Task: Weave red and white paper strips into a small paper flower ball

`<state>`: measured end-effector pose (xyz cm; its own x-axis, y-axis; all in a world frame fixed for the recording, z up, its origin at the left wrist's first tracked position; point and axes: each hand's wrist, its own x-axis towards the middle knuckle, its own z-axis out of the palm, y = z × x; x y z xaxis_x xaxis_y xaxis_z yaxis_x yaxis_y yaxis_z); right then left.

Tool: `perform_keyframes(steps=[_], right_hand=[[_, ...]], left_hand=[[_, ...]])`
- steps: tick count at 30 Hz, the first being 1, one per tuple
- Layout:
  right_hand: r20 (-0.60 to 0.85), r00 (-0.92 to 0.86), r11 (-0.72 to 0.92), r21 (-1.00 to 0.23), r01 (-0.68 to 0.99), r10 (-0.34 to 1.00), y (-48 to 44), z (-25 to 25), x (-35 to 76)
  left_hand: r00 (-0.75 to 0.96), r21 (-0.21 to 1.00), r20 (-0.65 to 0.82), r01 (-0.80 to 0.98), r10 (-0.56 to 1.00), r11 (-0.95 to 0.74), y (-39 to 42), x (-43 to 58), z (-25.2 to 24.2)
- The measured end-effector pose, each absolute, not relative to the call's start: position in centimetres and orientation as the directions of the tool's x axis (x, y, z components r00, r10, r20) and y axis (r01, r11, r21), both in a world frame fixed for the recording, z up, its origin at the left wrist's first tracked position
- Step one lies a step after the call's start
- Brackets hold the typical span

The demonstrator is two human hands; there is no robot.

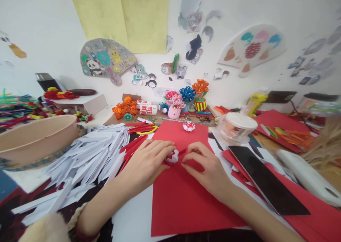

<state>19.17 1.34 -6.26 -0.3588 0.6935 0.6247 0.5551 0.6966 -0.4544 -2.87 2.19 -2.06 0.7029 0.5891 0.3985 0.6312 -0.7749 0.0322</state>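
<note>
My left hand (153, 158) is closed around a small red-and-white folded paper piece (172, 157), with its fingers hiding much of it. From that piece a narrow red paper strip (183, 151) points towards my right hand (204, 164). The right thumb and index finger are pinched at the strip's end; the exact contact is hard to see against the red. Both hands are above a large red paper sheet (181, 206). Beyond them, a finished-looking red-and-white paper ball (189, 126) rests on the same sheet.
White folded paper strips (90, 153) lie heaped left, beside a beige basin (37, 135). Yellow-handled scissors (147, 130) lie behind the left hand. At right are a black phone (266, 178), a lidded tub (239, 123) and a white oblong object (309, 176). Flower pots (174, 112) stand by the wall.
</note>
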Motion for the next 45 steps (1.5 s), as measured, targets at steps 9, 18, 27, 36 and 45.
perform_keyframes(steps=[9,18,27,36,45], right_hand=[[0.681,-0.201,0.681,-0.568,0.462,0.704,0.3,-5.1,17.9],[0.606,-0.287,0.664,-0.604,0.441,0.742,0.7,-5.4,18.2],[0.754,-0.301,0.744,-0.35,0.569,0.584,0.8,-5.8,18.7],[0.786,-0.301,0.771,-0.319,0.551,0.54,0.4,-5.3,18.7],[0.815,-0.292,0.772,-0.266,0.577,0.5,0.2,-5.0,18.7]], left_hand=[[0.6,-0.151,0.666,0.689,0.442,-0.709,0.9,-0.6,-3.6],[0.541,-0.061,0.7,0.695,0.465,-0.716,1.5,-0.8,-3.5],[0.49,0.107,0.721,0.619,0.49,-0.778,1.2,-1.0,-3.0],[0.495,0.149,0.72,0.574,0.486,-0.805,0.8,-0.8,-2.6],[0.535,0.046,0.716,0.604,0.448,-0.795,0.3,-0.8,-3.0]])
